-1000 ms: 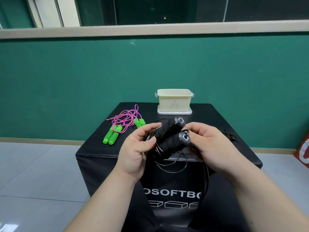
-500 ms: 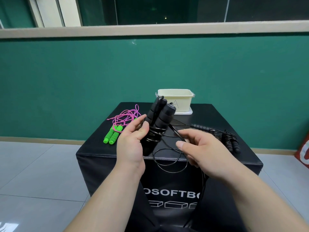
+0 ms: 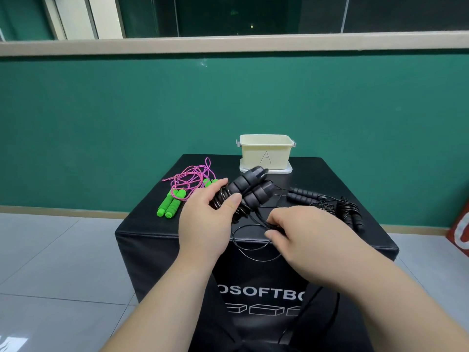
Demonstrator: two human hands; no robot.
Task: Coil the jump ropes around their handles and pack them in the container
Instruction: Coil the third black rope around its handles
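- Judging from the black surface (image 3: 157, 232), we put the job at an early stage: every rope we can see lies on it or is in our hands, and none is visibly packed.
- The cream container (image 3: 250, 158) marked A stands at the far edge, well apart from the hands. Its inside is hidden from us, though nothing shows above the rim.
- Our left hand (image 3: 205, 222) grips the pair of black handles (image 3: 253, 189) above the middle of the surface, thumb and fingers curled round several turns of cord wound on them.
- Our right hand (image 3: 304, 237), just to the right, pinches the loose black cord (image 3: 261, 261) in curled fingers. A slack loop hangs over the near edge, so we judge this winding only partly done.
- At the right lie more black ropes (image 3: 350, 214), with some turns round one handle pair. Whether they are finished, or one rope or two, we cannot tell.
- At the left the pink rope (image 3: 190, 177) lies tangled beside its green handles (image 3: 170, 205), uncoiled.
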